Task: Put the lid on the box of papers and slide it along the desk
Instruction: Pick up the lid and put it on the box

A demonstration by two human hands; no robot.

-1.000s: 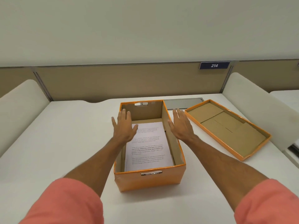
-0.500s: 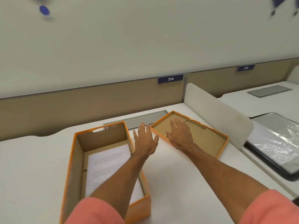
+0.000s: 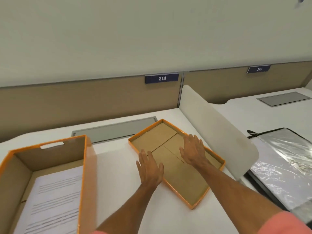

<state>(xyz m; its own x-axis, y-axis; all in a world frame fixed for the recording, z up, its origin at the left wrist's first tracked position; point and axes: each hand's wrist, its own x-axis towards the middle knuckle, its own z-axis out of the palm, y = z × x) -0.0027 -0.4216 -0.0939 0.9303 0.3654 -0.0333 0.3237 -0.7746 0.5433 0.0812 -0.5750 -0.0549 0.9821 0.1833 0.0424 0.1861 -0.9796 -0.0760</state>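
lid [image 3: 175,164]: upside down on the desk [image 3: 118,166], right of the box [image 3: 84,174]; not picked up yet
box: open; papers [image 3: 52,205] showing inside
left hand [image 3: 149,168]: fingers spread, empty, at the lid's near-left rim
right hand [image 3: 193,152]: flat and open over the lid; gripping nothing
left to do: basically everything I reckon; grab, flip, cover, slide

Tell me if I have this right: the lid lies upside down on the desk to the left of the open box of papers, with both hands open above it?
Not quite. The head view shows the lid to the right of the box, not left. It does lie upside down on the desk, left hand and right hand open above it.
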